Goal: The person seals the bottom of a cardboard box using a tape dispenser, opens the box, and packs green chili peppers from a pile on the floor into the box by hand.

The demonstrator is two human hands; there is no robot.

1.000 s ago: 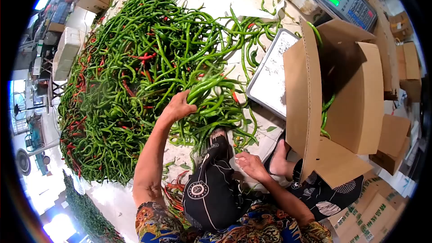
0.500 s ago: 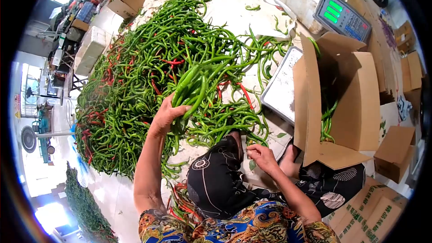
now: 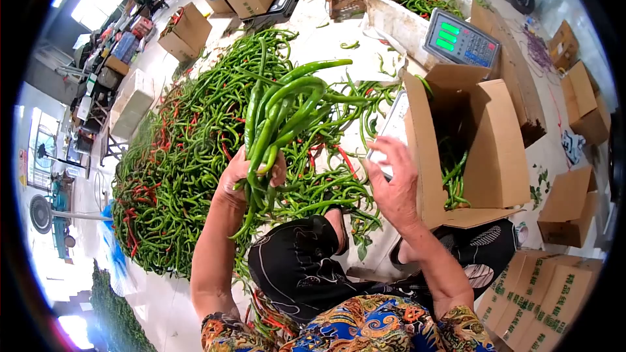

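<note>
My left hand (image 3: 242, 173) is wrapped round a bunch of long green peppers (image 3: 277, 114), raised in front of me above the big pepper pile (image 3: 176, 163), which has red ones mixed in. To the right, my right hand (image 3: 396, 182) is lifted with its fingers apart and nothing in it. Just beyond it stands an open cardboard box (image 3: 499, 150) with green peppers (image 3: 451, 176) inside. Part of a white scale plate (image 3: 395, 124) shows between that hand and the box.
The scale display (image 3: 462, 40) with lit green digits stands behind the box, beside a white foam crate (image 3: 385, 16) holding peppers. Smaller cartons (image 3: 567, 208) stand at the right. Red peppers (image 3: 266, 316) lie by my left leg. A fan (image 3: 41, 214) is at the far left.
The bunch in my left hand has come up off the pile, nearer to me. My right hand has risen from beside my knee towards the box, and its fingers have spread.
</note>
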